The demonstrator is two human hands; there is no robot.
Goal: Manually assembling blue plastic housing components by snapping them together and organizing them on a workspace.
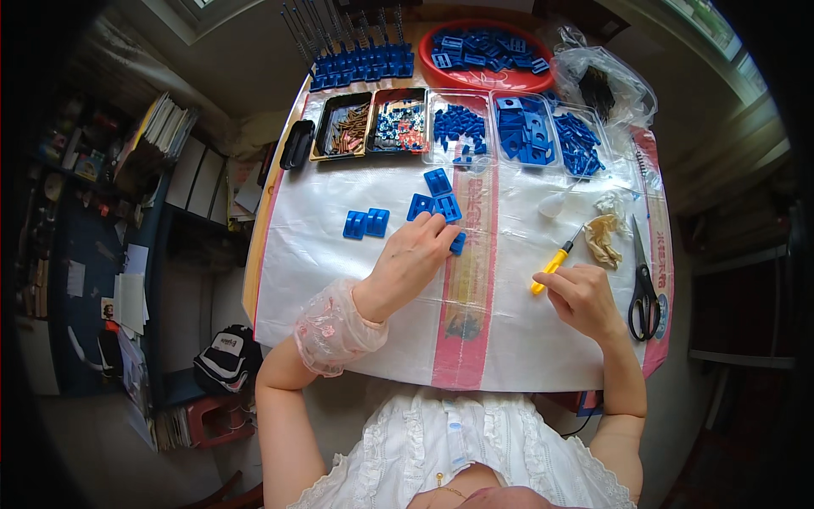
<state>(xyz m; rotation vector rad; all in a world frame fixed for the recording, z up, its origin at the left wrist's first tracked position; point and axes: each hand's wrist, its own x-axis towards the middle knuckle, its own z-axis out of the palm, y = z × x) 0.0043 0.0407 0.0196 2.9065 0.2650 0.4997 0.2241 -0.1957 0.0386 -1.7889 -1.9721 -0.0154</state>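
My left hand (409,259), with a sheer pink cuff at the wrist, curls palm down over the middle of the table. Its fingers close round a small blue plastic part (458,244), mostly hidden beneath them. Just beyond the knuckles lie several blue slotted plastic blocks (437,182), and two more blocks (366,223) rest side by side to the left. My right hand (583,299) is closed, fingertips on the yellow handle of a screwdriver (554,264). The screwdriver's dark shaft points away and to the right.
Along the back stand trays of screws (349,127), nuts and blue pieces (458,127). Behind them are a red basin (509,81) of blue parts and a blue rack (360,68) with upright metal rods. Black scissors (644,297) and crumpled paper (602,239) lie at right.
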